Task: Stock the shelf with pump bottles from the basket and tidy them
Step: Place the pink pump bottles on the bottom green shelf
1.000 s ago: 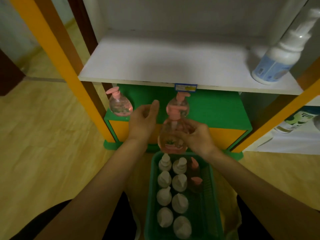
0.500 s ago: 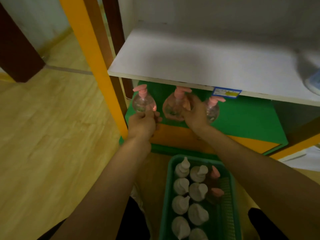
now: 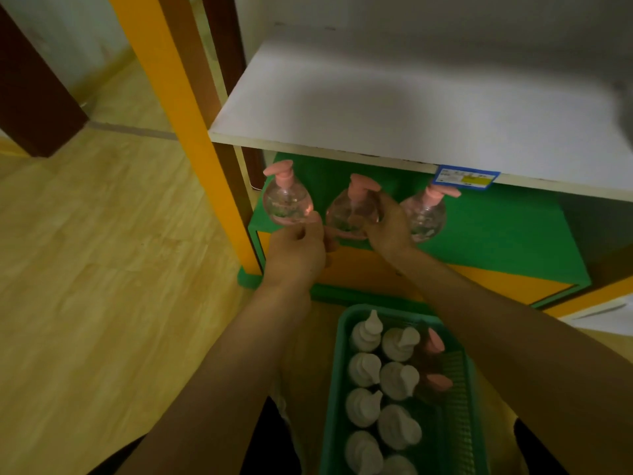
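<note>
With the right hand (image 3: pixel 387 224) gripping the middle bottle (image 3: pixel 351 214) and the left hand (image 3: pixel 298 248) curling loosely beside bottle 1 (image 3: pixel 287 202), a careless nudge is risking toppling it off the green shelf (image 3: pixel 496 228).

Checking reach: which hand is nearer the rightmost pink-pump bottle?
Right. The right hand sits just left of that bottle, gripping the middle bottle; the left hand is farther left.

A pale wooden floor (image 3: pixel 102 286) — and a dark brown door (image 3: pixel 30 94) at far left.
</note>
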The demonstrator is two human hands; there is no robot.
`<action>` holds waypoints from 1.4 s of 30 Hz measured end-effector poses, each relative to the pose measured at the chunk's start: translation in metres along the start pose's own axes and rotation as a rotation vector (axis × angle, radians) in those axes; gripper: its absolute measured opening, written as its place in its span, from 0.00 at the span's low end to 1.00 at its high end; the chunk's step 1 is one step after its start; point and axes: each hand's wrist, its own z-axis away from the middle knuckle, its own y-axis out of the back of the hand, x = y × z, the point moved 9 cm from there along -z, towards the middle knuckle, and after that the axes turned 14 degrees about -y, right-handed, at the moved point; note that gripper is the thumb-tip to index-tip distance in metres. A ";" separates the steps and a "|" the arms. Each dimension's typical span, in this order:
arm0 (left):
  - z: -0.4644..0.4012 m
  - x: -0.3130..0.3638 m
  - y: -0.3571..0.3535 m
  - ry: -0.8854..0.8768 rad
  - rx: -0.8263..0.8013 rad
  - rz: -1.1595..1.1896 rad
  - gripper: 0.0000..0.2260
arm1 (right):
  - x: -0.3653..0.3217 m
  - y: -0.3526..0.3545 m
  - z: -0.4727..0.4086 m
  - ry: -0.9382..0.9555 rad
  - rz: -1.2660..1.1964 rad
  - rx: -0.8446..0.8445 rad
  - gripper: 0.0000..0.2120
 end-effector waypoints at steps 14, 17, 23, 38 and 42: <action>0.002 -0.008 -0.019 0.032 -0.039 -0.025 0.14 | 0.006 -0.007 0.002 0.007 0.051 -0.031 0.30; 0.009 -0.008 -0.034 0.021 -0.082 -0.073 0.15 | 0.019 0.009 0.029 0.029 0.054 -0.004 0.32; 0.028 -0.017 -0.081 -0.072 -0.212 -0.269 0.19 | 0.073 0.060 0.081 0.194 0.324 -0.011 0.23; 0.073 -0.147 -0.220 -0.347 -0.827 -1.030 0.09 | 0.239 0.158 0.090 -0.176 0.417 0.028 0.18; 0.077 -0.204 -0.253 -0.332 -1.054 -1.192 0.19 | 0.270 0.132 0.081 -0.223 0.443 -0.055 0.16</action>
